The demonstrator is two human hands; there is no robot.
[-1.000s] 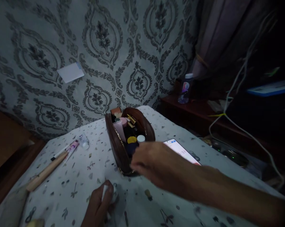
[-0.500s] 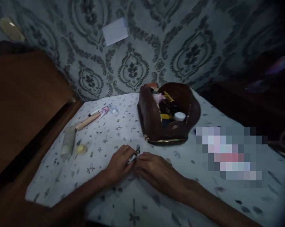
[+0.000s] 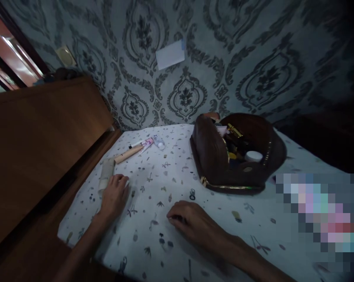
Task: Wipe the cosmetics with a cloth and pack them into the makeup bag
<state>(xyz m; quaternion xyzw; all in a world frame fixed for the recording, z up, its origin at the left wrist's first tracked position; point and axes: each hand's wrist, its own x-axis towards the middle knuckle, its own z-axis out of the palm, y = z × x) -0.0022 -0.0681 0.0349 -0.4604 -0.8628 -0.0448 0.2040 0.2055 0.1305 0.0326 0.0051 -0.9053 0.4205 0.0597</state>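
Observation:
My left hand (image 3: 114,196) is at the left of the patterned cloth, fingers curled down beside the grey tube (image 3: 107,172); what they close on is hidden. The small yellow item does not show. My right hand (image 3: 191,219) rests near the middle of the cloth, thumb and fingers together around something too small and dark to make out. Behind it to the right stands a brown bag (image 3: 209,152), unzipped, with a white-lidded jar (image 3: 253,156) and a gold item (image 3: 235,131) inside. A beige tube (image 3: 129,154) lies beyond the grey one.
A pink-patterned tube (image 3: 147,144) and a small clear tube (image 3: 159,142) lie toward the back of the cloth (image 3: 165,184). A brown wooden panel (image 3: 47,125) borders the left side. Patterned wallpaper rises behind. Something pixelated (image 3: 324,215) is at the right.
My hands have parted: the left has moved left to the grey tube, and the right stays near the middle. The yellow item is now out of sight. The view has shifted left.

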